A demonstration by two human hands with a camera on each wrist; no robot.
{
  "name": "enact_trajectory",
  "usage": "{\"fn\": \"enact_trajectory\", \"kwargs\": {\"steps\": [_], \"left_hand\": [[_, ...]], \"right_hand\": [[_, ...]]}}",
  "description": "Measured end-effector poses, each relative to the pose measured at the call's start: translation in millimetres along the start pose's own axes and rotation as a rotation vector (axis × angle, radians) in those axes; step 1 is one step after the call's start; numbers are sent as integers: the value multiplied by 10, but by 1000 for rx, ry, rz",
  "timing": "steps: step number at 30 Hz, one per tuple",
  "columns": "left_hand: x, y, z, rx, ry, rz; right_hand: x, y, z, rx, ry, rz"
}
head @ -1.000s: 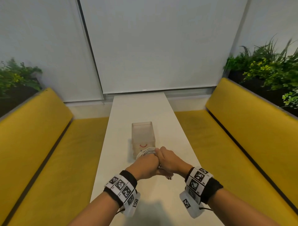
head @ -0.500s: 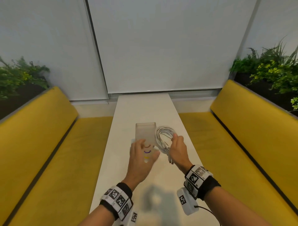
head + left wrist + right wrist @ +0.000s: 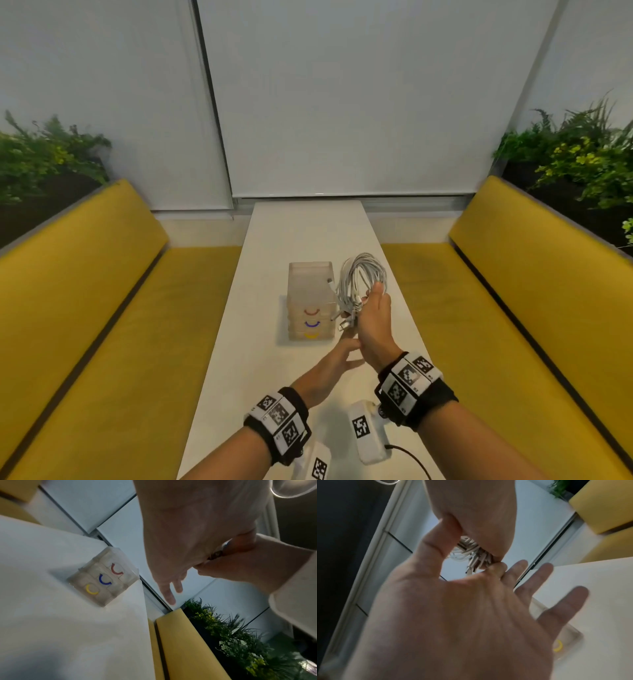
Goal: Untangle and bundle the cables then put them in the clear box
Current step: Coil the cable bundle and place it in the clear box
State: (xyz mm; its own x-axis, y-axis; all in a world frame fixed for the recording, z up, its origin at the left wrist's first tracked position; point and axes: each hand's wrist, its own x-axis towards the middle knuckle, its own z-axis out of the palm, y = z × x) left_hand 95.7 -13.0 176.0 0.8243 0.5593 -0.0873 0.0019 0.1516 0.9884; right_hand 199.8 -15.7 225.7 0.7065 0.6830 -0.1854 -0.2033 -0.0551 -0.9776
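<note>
While the right hand (image 3: 375, 318) grips the coiled white cables (image 3: 361, 274) just right of the clear box (image 3: 310, 298), the left hand (image 3: 329, 368), fingers now spread, has left the box, delaying insertion.

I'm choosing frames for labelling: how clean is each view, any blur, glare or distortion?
Head view: fairly sharp, evenly lit, though wide-angle bending curves the yellow benches. Left wrist view: left hand washed out, pale and soft, lens flare top right. Right wrist view: hands soft, dark left edge, white coiled cable bundle still readable.
</note>
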Motion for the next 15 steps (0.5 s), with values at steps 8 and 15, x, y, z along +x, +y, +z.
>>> {"fn": "enact_trajectory", "kwargs": {"steps": [8,15], "left_hand": [[198,266,84,-102,205,115],[311,349,45,-185,457,108]], "right_hand": [[-72,19,68,154,-74,51],[-119,97,162,157,-173,20]]}}
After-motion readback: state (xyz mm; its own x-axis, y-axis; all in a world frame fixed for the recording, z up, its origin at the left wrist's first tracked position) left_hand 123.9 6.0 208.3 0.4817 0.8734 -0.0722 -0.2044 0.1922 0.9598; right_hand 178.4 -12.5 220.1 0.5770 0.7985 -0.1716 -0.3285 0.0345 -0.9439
